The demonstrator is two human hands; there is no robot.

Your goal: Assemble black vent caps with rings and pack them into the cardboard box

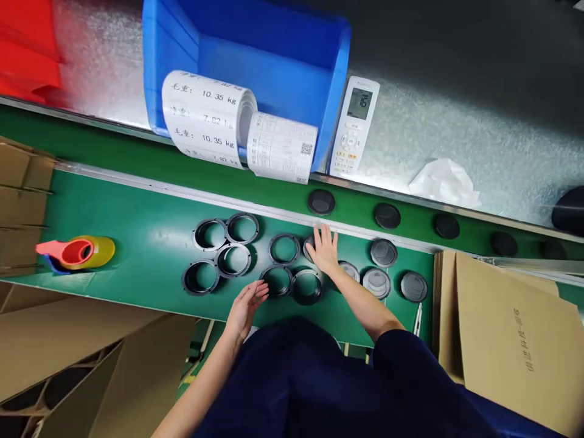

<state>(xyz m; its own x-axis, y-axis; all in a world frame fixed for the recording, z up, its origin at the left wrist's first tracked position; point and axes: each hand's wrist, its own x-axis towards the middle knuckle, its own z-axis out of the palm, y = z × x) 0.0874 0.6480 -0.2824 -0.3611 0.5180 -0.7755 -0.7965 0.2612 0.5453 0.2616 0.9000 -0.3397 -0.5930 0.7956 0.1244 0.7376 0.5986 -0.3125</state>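
My right hand reaches across the green bench with its fingers spread. It lies partly over a dark round cap, hiding much of it. My left hand is near the front edge, its fingers loosely stretched and its fingertips beside a black ring; I cannot tell whether they touch. Another black ring sits just right of that one, and a third ring is behind them. Several more rings are grouped to the left. Grey round caps lie right of my right forearm.
Black caps line the green strip behind a pale rail. A blue bin with label rolls and a remote control stand beyond it. Tape rolls are at left. Cardboard borders the right, boxes the left.
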